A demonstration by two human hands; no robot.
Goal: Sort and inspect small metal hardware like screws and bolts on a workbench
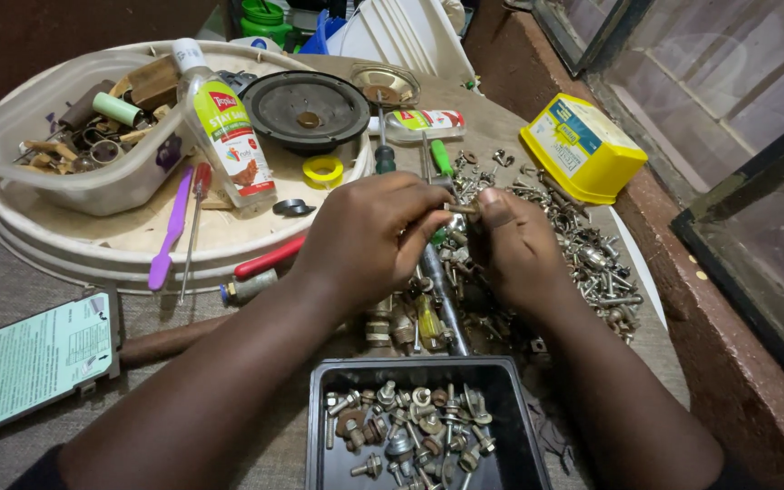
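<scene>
My left hand [369, 238] and my right hand [514, 249] meet over a heap of loose screws and bolts [583, 249] on the table. Between the fingertips of both hands I pinch a small metal screw [461, 209], held level. Just below my wrists a black rectangular tray [319, 426] holds several bolts, nuts and washers. A dark metal rod [442, 295] lies under my hands.
A round white tray [74, 249] at left carries a clear tub of odds and ends [65, 172], a glue bottle [227, 136], a speaker cone [306, 111], a yellow tape roll [324, 170] and screwdrivers. A yellow lidded box [583, 147] sits at right, a green-screened device [34, 363] at lower left.
</scene>
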